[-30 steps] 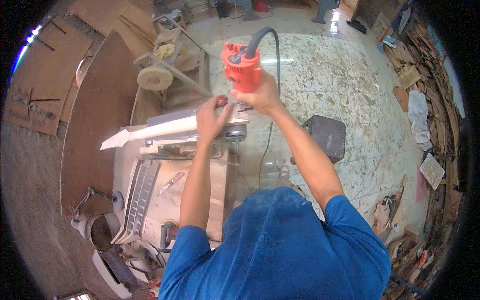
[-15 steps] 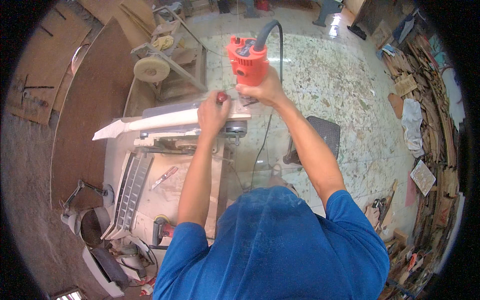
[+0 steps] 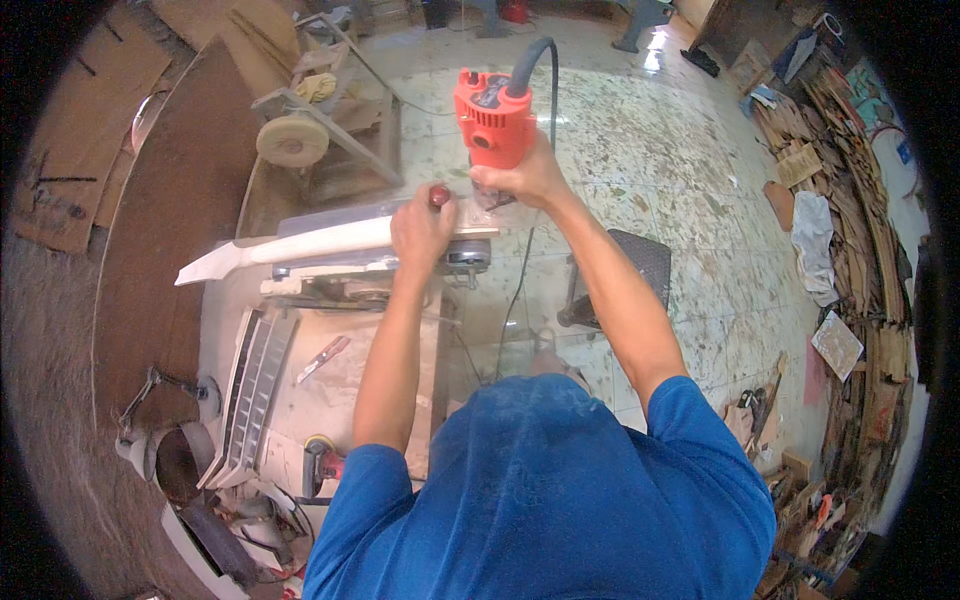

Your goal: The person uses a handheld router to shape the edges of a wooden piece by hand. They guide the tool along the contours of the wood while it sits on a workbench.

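Observation:
My right hand [image 3: 520, 180] is wrapped round the lower body of an orange trim router [image 3: 495, 120], which stands upright with a thick dark hose or cable rising from its top. My left hand [image 3: 423, 228] closes about a dark red knob [image 3: 439, 196] beside the router, over the end of a pale wooden guitar neck [image 3: 330, 240]. That neck lies across a bench fixture [image 3: 340, 285], its wider headstock end pointing left. The router's bit and most of its base are hidden by my hands and a dusty blur.
Below the fixture is a wooden worktop [image 3: 330, 390] with a utility knife [image 3: 324, 358] and a red power tool [image 3: 322, 467]. A wheel-shaped disc [image 3: 291, 142] on a wooden frame stands far left. A dark stool [image 3: 640, 265] is right of the bench; wood scraps [image 3: 870, 270] line the right.
The whole view has shifted slightly left. Both hands keep their grips, and the router stays almost in the same place over the neck's right end.

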A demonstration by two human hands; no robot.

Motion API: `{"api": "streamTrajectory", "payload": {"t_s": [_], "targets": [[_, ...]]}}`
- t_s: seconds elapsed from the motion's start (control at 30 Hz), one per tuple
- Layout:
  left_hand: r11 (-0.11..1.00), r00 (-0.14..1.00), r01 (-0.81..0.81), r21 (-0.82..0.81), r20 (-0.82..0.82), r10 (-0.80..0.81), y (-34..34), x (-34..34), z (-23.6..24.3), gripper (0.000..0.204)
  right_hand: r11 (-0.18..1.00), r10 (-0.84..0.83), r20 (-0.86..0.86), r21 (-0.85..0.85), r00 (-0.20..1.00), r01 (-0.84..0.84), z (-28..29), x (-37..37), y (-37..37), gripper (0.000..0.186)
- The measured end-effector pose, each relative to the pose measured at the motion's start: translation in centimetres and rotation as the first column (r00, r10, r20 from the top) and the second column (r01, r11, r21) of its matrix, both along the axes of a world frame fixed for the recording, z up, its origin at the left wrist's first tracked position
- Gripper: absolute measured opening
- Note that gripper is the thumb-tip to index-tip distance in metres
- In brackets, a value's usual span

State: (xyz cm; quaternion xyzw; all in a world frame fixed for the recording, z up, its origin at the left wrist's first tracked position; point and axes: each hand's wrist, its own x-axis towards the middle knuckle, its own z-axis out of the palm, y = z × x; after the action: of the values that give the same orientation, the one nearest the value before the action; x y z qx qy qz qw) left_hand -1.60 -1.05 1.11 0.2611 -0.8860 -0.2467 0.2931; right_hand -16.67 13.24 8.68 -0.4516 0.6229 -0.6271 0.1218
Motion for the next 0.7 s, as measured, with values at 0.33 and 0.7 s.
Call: {"api": "streamTrajectory", "payload": {"t_s": [0.33,0.7], "targets": [[1.0,0.999,0.008,0.008,-0.047,-0.008,0.0,-0.1,0.0,0.036,1.0,0.007,-0.004,0.005,1.0,-0.007,-0.4,-0.4,-0.4,0.049],[1.0,0.999,0.003,-0.016,-0.052,-0.004,-0.1,-0.4,0.0,0.035,0.999,-0.033,-0.103,-0.018,0.994,0.031,-0.6,-1.1,-0.7,0.053]]}}
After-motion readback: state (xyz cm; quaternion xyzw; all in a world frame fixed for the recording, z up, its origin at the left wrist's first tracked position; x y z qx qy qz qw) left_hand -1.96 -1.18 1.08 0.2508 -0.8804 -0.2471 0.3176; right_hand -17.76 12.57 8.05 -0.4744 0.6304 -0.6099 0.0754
